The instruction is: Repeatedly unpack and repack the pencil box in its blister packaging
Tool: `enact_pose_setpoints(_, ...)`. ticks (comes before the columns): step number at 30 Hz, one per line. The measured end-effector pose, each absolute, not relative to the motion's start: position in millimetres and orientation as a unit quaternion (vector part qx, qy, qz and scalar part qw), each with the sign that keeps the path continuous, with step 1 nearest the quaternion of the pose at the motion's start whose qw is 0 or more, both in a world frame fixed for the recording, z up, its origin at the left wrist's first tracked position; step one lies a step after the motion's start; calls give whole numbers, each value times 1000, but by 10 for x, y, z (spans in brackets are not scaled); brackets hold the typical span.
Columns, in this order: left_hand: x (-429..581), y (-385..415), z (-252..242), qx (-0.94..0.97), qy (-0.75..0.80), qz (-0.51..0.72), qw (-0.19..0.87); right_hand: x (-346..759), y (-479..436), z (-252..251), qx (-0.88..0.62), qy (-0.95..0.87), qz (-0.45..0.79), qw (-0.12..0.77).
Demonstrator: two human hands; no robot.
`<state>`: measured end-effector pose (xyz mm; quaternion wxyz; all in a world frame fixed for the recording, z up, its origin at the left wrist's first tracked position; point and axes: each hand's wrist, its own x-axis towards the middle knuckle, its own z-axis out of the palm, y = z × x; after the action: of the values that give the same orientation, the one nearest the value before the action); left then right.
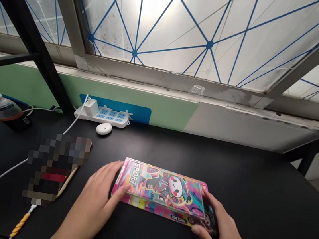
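A colourful pencil box [163, 189] with a cartoon face and the word SPORT lies flat at the front middle of the black desk. My left hand [102, 191] grips its left end, thumb on the top near the front edge. At the other end my right hand [218, 225] holds the box, thumb low at the front corner and fingers round the far side. A dark part with a printed picture shows beside the right end, partly covered by my right hand.
A pixelated phone-like object [54, 171] with a cable lies left of my left hand. Behind stand a white power strip [111, 116] with a plug and a small white case [104, 129]. A white-capped bottle [3, 109] is at the far left, near black frame bars.
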<state>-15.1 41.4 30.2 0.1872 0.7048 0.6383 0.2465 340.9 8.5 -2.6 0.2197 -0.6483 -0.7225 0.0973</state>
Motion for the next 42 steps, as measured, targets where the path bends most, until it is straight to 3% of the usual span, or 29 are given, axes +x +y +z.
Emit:
enact_pose_setpoints(5,132,546,203,732,638,175,163,3310,395,-3,-648,-724,123,201)
enact_pose_setpoints(9,87,522,115,736,620,206,179,3266,443,-23,-654,-710,153,210)
enact_pose_setpoints(19,63,379,143,712,554,417,111,3137,251,133,-609,-668,151,400)
enact_pose_setpoints(24,73,276,181,678,549,482,78,3122,263,119,-545,-669,42,504)
enact_pose_setpoints(27,41,168,234,638,563,506,139,3126,240,122,-527,-659,-3,537)
enact_pose_setpoints(32,-133,59,234,572,595,497,268,3129,68,114,-532,-681,-35,501)
enact_pose_setpoints(37,-260,110,174,564,596,453,349,3094,-46,38,-563,-769,-82,291)
enact_pose_setpoints(42,-196,236,126,581,593,437,347,2872,-94,26,-616,-747,-118,220)
